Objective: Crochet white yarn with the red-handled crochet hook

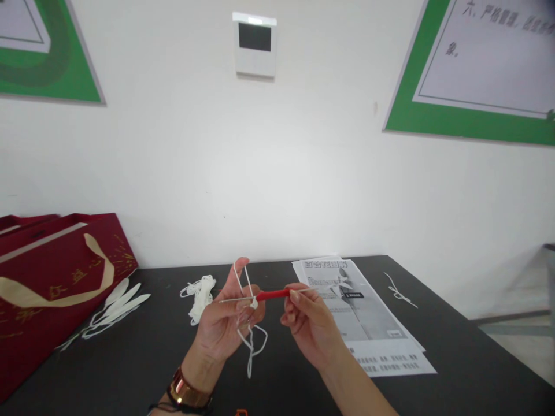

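My right hand (pixel 309 321) pinches a crochet hook with a red handle (pixel 272 295); its metal tip points left across my left hand. My left hand (pixel 225 320) is raised, palm towards me, with white yarn (pixel 245 276) looped over the index finger and pinched at a small white stitch (pixel 254 303) on the hook. A loose tail of yarn (pixel 255 345) hangs below that hand. Both hands hover above a black table (pixel 143 358).
A small bundle of white yarn (pixel 199 294) lies on the table behind my left hand. Printed sheets (pixel 368 323) lie to the right, with a short yarn scrap (pixel 399 292) beyond. A dark red gift bag (pixel 47 277) and white petal-shaped pieces (pixel 117 306) sit at left.
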The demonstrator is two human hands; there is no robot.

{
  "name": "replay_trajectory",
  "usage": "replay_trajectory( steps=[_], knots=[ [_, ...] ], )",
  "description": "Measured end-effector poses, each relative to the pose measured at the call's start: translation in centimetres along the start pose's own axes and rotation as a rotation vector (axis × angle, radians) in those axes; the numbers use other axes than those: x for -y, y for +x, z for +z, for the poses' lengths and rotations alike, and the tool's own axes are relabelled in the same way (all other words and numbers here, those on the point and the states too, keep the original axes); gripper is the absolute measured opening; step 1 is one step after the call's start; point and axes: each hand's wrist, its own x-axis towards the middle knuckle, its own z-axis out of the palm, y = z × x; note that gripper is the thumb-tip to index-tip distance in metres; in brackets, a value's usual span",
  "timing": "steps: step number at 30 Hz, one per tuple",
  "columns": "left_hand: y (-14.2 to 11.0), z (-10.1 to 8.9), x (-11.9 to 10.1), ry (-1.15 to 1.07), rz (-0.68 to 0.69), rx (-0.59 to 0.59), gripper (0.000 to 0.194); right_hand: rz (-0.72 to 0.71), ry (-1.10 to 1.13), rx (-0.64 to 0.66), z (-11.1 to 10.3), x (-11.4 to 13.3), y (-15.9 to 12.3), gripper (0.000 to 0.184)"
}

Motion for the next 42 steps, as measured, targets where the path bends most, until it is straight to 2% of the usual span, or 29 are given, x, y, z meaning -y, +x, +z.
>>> replay_trajectory(
  steps=[6,12,16,21,24,26,29,31,33,35,39,42],
  knots=[
    [0.2,0.0,0.2,0.046,-0.046,-0.033,0.057,-0.058,-0.055,0.030,1.9,-0.4,-0.4,0.020],
    [0.4,0.3,0.2,0.142,0.037,-0.043,0.057,0.036,0.032,-0.086,1.3,0.3,-0.1,0.022],
    [0.5,0.4,0.3,0.247,0.064,-0.050,0.055,-0.055,-0.015,-0.112,0.6,0.3,-0.1,0.021],
    [0.6,0.6,0.8,0.379,0.088,-0.114,0.054,-0.201,-0.152,-0.149,0.2,0.3,-0.5,0.018],
    [0.7,0.9,1.5,0.412,0.120,-0.156,0.052,-0.399,-0.422,-0.161,0.0,0.4,-1.2,0.011],
    [0.7,1.2,2.0,0.397,0.135,-0.188,0.051,-0.633,-0.715,-0.120,-0.3,0.4,-1.7,0.013],
    [0.6,1.7,2.5,0.302,0.125,-0.228,0.051,-1.038,-1.123,0.108,-0.9,0.3,-2.3,0.041],
    [0.5,1.9,2.5,0.180,0.085,-0.246,0.055,-1.173,-1.240,0.256,-1.4,0.3,-2.5,0.053],
    [0.3,2.0,2.4,0.051,0.036,-0.255,0.059,-1.143,-1.231,0.316,-1.6,0.2,-2.6,0.054],
    [0.2,1.9,2.1,-0.024,-0.005,-0.241,0.061,-0.999,-1.104,0.256,-1.5,-0.1,-2.8,0.047],
    [0.0,1.9,1.4,-0.018,-0.025,-0.121,0.058,-0.585,-0.567,0.020,-0.5,-0.9,-2.5,0.020],
    [-0.1,1.8,1.0,0.025,-0.014,-0.036,0.057,-0.283,-0.146,0.004,0.2,-1.2,-1.9,0.010]
  ],
)
